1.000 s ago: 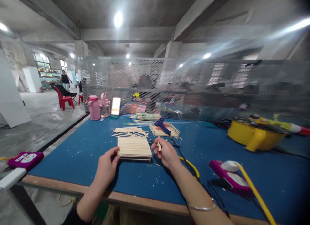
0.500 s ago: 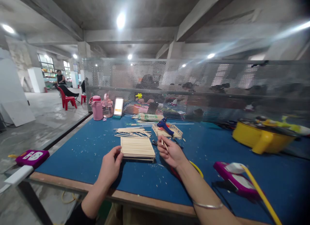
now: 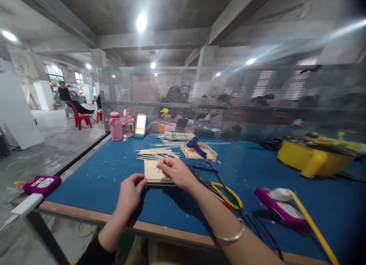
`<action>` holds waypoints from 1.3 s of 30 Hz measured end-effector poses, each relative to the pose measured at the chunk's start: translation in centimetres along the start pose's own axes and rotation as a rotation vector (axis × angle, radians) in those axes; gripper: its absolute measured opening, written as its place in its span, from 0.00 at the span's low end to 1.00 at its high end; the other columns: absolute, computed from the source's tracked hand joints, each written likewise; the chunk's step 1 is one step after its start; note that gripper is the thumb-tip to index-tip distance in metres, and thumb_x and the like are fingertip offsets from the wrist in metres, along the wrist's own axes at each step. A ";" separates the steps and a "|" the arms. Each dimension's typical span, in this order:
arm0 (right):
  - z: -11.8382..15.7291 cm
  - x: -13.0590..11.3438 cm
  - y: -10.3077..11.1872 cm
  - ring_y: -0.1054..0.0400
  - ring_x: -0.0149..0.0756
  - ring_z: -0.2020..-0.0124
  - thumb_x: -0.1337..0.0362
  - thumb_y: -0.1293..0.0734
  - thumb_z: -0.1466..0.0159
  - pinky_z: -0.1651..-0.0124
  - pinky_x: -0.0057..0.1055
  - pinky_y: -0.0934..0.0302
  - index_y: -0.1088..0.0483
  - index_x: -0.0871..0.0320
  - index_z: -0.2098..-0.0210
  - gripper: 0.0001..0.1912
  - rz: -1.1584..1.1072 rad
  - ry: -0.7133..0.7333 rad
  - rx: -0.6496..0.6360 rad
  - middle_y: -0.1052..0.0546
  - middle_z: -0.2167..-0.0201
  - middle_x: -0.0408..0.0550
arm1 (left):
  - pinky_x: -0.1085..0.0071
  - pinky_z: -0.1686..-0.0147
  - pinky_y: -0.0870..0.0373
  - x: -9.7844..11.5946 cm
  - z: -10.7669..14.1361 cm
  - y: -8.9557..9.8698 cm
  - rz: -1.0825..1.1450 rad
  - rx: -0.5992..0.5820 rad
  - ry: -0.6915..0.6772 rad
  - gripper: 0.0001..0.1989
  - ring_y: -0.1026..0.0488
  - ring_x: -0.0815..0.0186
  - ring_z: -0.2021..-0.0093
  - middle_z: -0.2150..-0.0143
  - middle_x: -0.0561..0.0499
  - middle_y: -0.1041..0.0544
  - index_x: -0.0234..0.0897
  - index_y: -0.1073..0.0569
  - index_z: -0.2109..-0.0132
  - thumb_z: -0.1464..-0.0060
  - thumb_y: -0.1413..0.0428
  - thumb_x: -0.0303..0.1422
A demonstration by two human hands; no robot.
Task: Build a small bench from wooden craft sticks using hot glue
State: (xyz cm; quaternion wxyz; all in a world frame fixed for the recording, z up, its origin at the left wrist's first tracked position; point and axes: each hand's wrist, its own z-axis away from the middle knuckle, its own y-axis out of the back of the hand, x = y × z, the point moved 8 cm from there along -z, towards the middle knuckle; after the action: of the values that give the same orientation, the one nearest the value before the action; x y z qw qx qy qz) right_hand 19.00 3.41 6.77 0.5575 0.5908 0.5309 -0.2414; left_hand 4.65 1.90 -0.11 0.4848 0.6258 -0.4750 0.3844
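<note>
A flat rectangular piece built from pale wooden sticks [image 3: 151,170] lies on the blue tabletop in front of me. My left hand [image 3: 132,190] pinches its left edge between thumb and fingers. Over its top surface is my right hand [image 3: 178,173], fingers closed on a small wooden stick [image 3: 159,170] that points down at the panel. My right hand covers the panel's right part. Loose wooden sticks [image 3: 156,154] lie just behind it. Farther right, a blue glue gun [image 3: 196,147] rests on a second stick-built frame [image 3: 187,154].
Pliers with yellow and red handles [image 3: 227,194] lie right of my forearm among black cables. A purple power strip [image 3: 281,211] and a yellow pot [image 3: 314,158] stand at the right. Pink jugs [image 3: 115,127] are at the back left, by a perforated metal screen [image 3: 137,86].
My right hand has moved left with the small stick, from beside the panel to above it. The left hand stays on the panel's edge. A person in the background has moved left.
</note>
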 end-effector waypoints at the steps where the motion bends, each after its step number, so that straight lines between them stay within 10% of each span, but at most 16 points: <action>1: -0.6 -0.7 -0.8 0.50 0.24 0.83 0.59 0.38 0.44 0.78 0.23 0.55 0.36 0.59 0.80 0.12 0.097 0.049 -0.002 0.41 0.86 0.36 | 0.69 0.65 0.33 -0.1 0.0 0.0 0.006 -0.007 0.006 0.12 0.27 0.63 0.67 0.67 0.46 0.22 0.32 0.27 0.65 0.54 0.47 0.35; 39: -1.8 0.2 -4.0 0.39 0.28 0.77 0.63 0.37 0.46 0.74 0.23 0.47 0.28 0.61 0.78 0.09 0.213 0.198 -0.082 0.29 0.80 0.43 | 0.70 0.66 0.35 2.2 0.7 0.5 -0.358 0.171 -0.118 0.12 0.27 0.64 0.68 0.66 0.47 0.21 0.36 0.23 0.64 0.49 0.51 0.31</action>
State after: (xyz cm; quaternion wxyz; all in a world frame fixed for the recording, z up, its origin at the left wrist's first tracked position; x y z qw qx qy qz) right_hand 14.97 4.40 5.43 0.5485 0.6414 0.5271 -0.0997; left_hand 4.78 0.65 1.93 0.4618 0.7605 -0.3494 0.2937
